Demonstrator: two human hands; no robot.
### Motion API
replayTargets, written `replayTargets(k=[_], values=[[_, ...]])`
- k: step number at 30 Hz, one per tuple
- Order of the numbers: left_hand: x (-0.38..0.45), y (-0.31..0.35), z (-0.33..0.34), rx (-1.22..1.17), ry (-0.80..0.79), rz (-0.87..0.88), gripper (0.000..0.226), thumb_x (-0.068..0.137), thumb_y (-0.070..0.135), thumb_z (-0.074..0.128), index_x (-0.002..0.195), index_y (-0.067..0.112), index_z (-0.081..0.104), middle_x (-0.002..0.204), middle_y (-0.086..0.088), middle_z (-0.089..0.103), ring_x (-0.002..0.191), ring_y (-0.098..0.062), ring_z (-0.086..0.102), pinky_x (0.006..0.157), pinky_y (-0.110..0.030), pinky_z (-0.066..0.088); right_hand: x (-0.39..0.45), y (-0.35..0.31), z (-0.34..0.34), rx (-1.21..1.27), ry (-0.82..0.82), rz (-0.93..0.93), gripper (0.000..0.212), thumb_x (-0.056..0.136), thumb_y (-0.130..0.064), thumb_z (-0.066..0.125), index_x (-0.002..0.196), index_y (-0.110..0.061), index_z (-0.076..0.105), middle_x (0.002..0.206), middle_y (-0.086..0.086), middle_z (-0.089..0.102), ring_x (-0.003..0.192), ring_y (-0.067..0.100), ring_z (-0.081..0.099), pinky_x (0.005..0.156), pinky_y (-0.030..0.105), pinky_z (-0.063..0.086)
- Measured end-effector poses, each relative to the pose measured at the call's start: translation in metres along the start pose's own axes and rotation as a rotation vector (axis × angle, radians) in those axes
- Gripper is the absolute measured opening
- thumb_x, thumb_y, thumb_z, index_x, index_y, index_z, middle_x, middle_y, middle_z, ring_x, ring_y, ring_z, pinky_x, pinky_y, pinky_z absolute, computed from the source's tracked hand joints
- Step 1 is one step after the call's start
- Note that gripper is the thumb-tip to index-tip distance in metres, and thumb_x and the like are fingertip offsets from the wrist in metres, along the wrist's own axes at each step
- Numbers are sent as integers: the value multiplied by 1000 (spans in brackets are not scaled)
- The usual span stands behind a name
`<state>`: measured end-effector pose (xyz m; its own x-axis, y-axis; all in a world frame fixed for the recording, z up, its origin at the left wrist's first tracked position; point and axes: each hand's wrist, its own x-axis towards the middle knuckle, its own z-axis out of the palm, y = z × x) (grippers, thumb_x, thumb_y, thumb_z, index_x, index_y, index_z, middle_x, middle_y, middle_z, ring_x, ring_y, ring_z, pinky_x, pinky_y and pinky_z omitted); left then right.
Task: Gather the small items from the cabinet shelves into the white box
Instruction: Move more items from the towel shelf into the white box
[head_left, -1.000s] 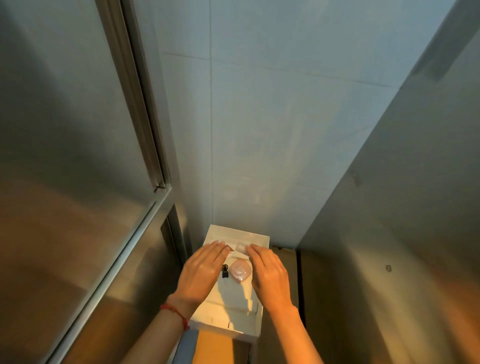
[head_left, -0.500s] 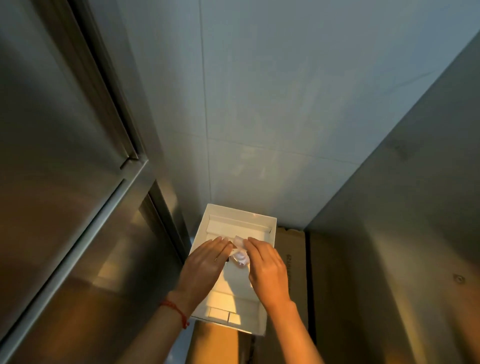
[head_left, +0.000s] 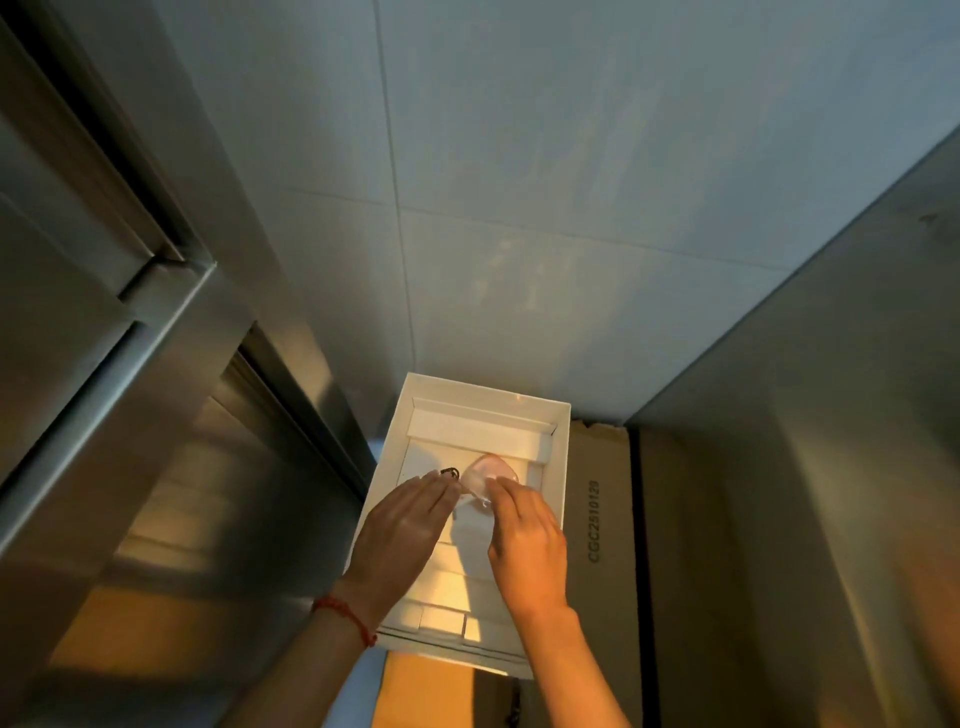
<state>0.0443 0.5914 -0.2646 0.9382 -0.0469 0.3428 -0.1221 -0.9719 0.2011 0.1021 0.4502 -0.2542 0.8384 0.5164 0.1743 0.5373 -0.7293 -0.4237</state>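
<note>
My left hand (head_left: 402, 530) lies flat and open over the white box (head_left: 562, 467), fingertips beside a small black clip (head_left: 451, 473) on its floor. Just right, my right hand (head_left: 527, 540) pinches a clear pinkish packet (head_left: 487, 475) low inside the box. Let go carelessly and the slippery packet could slide onto the cardboard carton (head_left: 597, 519) at right.

The white box (head_left: 558, 467) rests on a brown cardboard carton (head_left: 602, 519); the carton's exposed top extends to the box's right.
</note>
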Motion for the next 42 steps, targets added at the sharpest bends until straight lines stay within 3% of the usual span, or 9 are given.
replayTargets(k=[9,19,35,42], values=[[-9,-9,39,-49,-32,-59,60,32,7,96,88,2,76,89,-12,74,81,-23,72,67,-37,59,3,3,40,-45,-88,135,64,29,12,86,91,-4,74,82,12,71,67,25,69,55,30,58],[-12,-16,74,-60,-53,-118,55,34,15,95,84,3,76,83,-10,74,75,-23,72,63,-37,58,-2,18,74,-98,-156,147,53,30,3,90,79,-8,74,71,7,69,57,20,66,49,24,54],[-22,-25,99,-24,-184,-108,59,27,22,97,81,8,78,83,-6,75,75,-18,72,64,-33,57,1,23,94,-145,-287,48,61,18,-14,97,76,-8,76,70,5,71,59,18,69,50,24,55],[-23,-25,100,-11,-219,-105,63,22,21,98,80,7,77,82,-7,75,74,-18,73,62,-32,57,2,24,95,-154,-258,27,68,17,-15,97,82,-8,77,85,7,74,76,20,72,62,28,57]])
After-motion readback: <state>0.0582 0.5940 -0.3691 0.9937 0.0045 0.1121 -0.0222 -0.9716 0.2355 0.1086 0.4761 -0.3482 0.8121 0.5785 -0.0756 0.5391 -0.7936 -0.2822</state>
